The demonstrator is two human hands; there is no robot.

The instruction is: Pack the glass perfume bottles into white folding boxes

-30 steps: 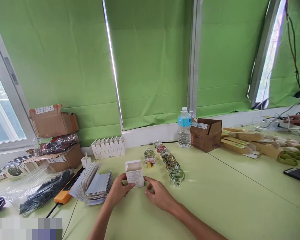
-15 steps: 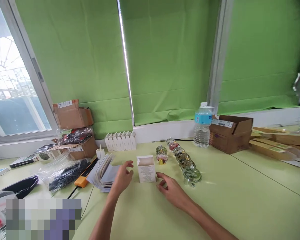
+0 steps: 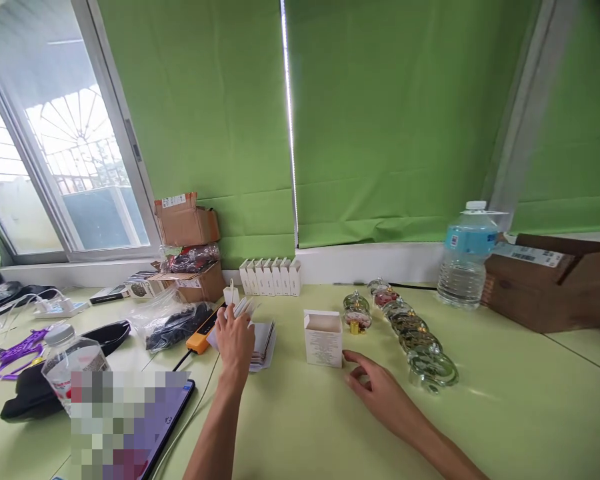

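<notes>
A small white carton (image 3: 323,343) with printed text stands upright on the table, its top open. My right hand (image 3: 377,383) rests low beside its right edge, fingers loosely curved and apart, the index fingertip at or very near the carton. Over the pile of flat folded white cartons (image 3: 263,343) is my left hand (image 3: 235,337), its fingers spread. It covers part of the pile, and whether it touches a carton I cannot tell. Right of the carton sit rows of round glass perfume-like bottles (image 3: 414,333) with shiny caps.
Several narrow white boxes (image 3: 271,277) line up by the wall. A large water bottle (image 3: 467,260) and an open brown box (image 3: 550,287) stand right. Left are stacked brown boxes (image 3: 187,223), an orange power strip (image 3: 199,343), a plastic bottle (image 3: 73,360) and a partly blurred tablet (image 3: 173,427).
My view has turned left. My left hand has moved from beside the upright carton to the flat carton pile. My right hand has stayed next to the carton.
</notes>
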